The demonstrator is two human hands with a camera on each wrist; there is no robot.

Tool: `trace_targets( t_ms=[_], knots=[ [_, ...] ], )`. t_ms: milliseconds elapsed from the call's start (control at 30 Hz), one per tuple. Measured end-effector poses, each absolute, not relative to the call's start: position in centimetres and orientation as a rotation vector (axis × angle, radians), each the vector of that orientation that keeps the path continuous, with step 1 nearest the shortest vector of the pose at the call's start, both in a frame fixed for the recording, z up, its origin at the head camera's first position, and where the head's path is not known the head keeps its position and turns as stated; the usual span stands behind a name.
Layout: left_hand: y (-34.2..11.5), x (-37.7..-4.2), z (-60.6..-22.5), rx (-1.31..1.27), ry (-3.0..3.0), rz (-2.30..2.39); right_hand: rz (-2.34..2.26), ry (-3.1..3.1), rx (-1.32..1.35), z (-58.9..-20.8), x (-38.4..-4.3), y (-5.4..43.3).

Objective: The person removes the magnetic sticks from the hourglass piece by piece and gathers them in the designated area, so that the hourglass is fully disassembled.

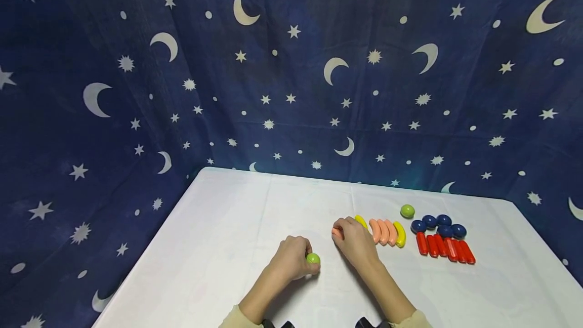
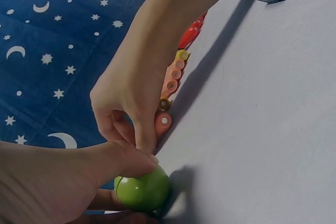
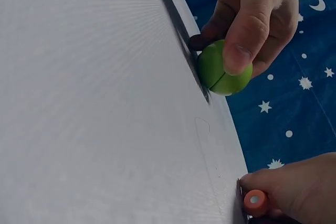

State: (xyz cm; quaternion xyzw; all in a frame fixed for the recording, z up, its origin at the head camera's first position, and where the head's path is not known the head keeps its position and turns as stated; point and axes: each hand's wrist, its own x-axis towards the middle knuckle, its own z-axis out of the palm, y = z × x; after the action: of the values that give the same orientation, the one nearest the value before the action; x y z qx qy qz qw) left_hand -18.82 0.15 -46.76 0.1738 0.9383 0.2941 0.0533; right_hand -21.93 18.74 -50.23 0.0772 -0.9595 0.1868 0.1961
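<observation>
My left hand (image 1: pixel 291 259) pinches a green ball (image 1: pixel 313 258) between thumb and fingers, low over the white table. In the right wrist view a seam runs across this ball (image 3: pixel 215 72). To the right and slightly farther back, my right hand (image 1: pixel 357 243) holds a pink toy sausage (image 1: pixel 337 233) at its fingertips; the sausage's round end (image 3: pixel 255 203) shows in the right wrist view. Just past that hand lies a row: a partly hidden yellow banana-like piece (image 1: pixel 360 220), three pink sausages (image 1: pixel 383 232) side by side, then another yellow piece (image 1: pixel 400 234).
Right of the row, several red oblong pieces (image 1: pixel 442 247) lie side by side, with several dark blue egg-shaped pieces (image 1: pixel 444 220) behind them. A second green ball (image 1: pixel 407 211) sits toward the back. A dark blue curtain (image 1: pixel 291 80) with moons and stars hangs beyond the table (image 1: pixel 237 206).
</observation>
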Motion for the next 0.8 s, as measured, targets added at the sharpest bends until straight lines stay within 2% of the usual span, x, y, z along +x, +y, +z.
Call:
trace_targets(
  t_ms=[200, 500, 800],
  knots=[
    [0.0, -18.9, -47.0, 0.535, 2.857, 0.914, 0.481, -2.778, 0.191, -49.5, -21.7, 18.8],
    [-0.1, -19.1, -47.1, 0.545, 2.836, 0.901, 0.576, -3.004, 0.499, -47.1, -20.9, 20.8],
    [-0.1, -19.3, -47.1, 0.54, 2.775, 0.947, 0.342, -2.957, 0.336, -48.0, -21.9, 21.5]
  ],
)
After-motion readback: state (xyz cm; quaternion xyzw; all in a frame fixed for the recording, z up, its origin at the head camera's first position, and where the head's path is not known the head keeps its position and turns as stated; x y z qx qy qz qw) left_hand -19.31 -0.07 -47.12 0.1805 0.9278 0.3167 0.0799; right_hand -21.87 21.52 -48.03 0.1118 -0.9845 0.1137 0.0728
